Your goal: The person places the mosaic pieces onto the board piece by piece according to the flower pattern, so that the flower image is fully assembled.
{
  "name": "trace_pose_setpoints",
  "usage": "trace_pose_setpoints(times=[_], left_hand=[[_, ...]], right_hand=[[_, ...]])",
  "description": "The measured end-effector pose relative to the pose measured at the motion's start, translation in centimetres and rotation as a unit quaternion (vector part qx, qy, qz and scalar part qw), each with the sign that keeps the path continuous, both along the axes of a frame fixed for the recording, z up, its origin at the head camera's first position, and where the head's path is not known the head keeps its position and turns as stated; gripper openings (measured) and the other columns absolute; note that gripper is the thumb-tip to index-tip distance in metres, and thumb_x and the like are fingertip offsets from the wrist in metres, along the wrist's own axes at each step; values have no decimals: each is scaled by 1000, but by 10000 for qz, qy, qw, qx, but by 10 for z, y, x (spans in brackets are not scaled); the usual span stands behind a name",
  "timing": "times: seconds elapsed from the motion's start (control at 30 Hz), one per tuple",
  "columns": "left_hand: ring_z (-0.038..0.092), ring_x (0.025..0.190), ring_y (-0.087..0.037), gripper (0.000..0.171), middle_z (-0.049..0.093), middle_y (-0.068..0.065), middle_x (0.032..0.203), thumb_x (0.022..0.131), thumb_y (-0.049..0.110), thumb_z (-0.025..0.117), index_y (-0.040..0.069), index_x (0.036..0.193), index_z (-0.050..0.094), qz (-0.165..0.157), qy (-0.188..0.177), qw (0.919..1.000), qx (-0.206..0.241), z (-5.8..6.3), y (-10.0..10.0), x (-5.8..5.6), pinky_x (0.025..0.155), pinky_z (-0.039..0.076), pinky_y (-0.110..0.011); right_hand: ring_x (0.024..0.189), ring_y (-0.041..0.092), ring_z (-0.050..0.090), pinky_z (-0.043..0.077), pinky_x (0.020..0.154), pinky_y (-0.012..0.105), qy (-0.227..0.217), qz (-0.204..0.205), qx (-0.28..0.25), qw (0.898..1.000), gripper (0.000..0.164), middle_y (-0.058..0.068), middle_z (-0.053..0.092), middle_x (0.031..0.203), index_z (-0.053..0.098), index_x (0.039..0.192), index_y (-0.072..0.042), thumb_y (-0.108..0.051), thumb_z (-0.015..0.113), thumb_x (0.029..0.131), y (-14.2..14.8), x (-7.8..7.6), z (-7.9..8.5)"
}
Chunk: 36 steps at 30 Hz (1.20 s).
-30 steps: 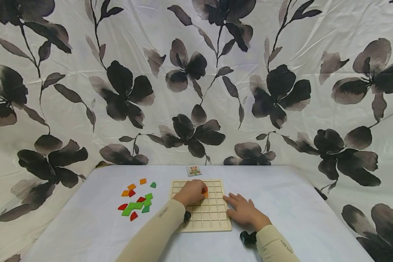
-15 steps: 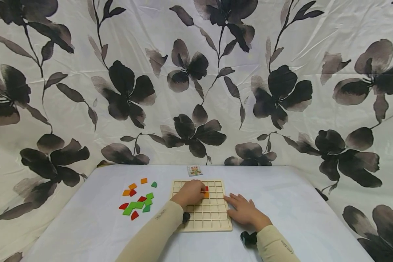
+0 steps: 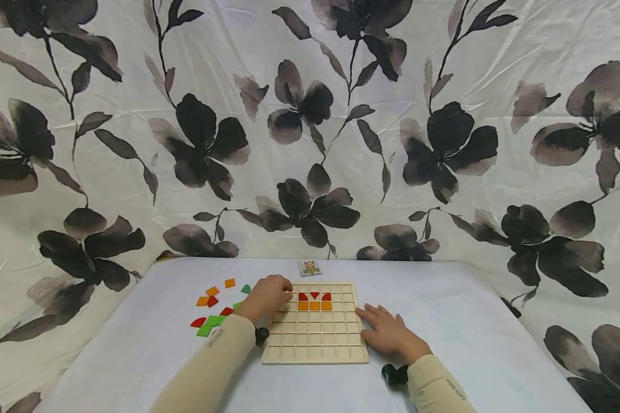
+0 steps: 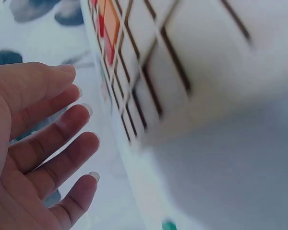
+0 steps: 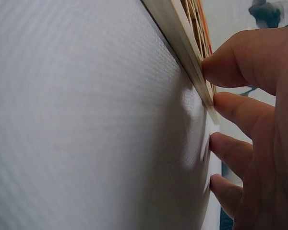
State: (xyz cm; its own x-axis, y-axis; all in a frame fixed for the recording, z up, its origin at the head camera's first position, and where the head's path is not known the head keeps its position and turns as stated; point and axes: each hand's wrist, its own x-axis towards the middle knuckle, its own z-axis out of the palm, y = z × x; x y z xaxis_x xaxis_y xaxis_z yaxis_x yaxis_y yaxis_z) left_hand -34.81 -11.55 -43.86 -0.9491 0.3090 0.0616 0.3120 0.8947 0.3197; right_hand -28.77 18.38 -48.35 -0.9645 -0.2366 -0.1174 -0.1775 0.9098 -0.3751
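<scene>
A wooden grid board (image 3: pixel 320 347) lies on the table. Three orange square tiles (image 3: pixel 314 306) fill a row of its cells, with a red triangle tile (image 3: pixel 314 295) and two red curved-edge tiles (image 3: pixel 326 297) in the row behind. Over the board's upper left edge is my left hand (image 3: pixel 264 297); in the left wrist view its fingers (image 4: pixel 62 163) are spread and nothing shows between them. My right hand (image 3: pixel 387 331) rests at the board's right edge, its thumb and a finger touching the wooden rim (image 5: pixel 182 48) in the right wrist view.
Loose tiles lie left of the board: orange squares (image 3: pixel 229 283), red pieces (image 3: pixel 198 322), green pieces (image 3: pixel 217 320) and a dark green one (image 3: pixel 245 289). My left forearm partly covers them. A small patterned card (image 3: pixel 309 268) lies behind the board.
My left hand has moved left, off the middle of the board, uncovering the orange and red tiles in the grid. The right hand stays at the board's edge.
</scene>
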Motion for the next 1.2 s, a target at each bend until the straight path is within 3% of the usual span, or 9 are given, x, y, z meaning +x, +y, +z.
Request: trace_pose_setpoints(times=[0.27,0.8,1.03,1.2], left_hand=[[62,95,-23,21,69,-6,102,90,22,66,9,105,72,510,-3,9985,-173,5,-43,-1,90,48,-46],[62,99,-28,26,68,-13,110,91,18,63,3,112,69,966,-78,9943,-446,6,-122,9,91,48,-52],[60,99,-32,28,68,-17,112,91,16,61,0,114,67,1668,-597,9837,-310,5,-144,12,94,45,-57],[59,95,-32,29,67,-19,109,90,14,61,-3,114,65,1941,-673,9774,-501,3,-155,16,92,44,-57]], right_hand=[[145,38,26,14,110,71,-12,16,44,10000,55,7,37,155,45,145,-23,-32,52,91,0,0,1],[145,39,26,13,110,71,11,0,15,10000,56,8,36,155,44,145,-23,-32,52,91,-1,3,1],[145,39,26,13,109,71,36,25,-35,10000,56,8,37,155,45,145,-22,-31,52,91,0,4,3],[144,39,27,14,109,72,103,65,-65,9999,56,9,37,154,45,145,-21,-31,52,90,0,3,3]])
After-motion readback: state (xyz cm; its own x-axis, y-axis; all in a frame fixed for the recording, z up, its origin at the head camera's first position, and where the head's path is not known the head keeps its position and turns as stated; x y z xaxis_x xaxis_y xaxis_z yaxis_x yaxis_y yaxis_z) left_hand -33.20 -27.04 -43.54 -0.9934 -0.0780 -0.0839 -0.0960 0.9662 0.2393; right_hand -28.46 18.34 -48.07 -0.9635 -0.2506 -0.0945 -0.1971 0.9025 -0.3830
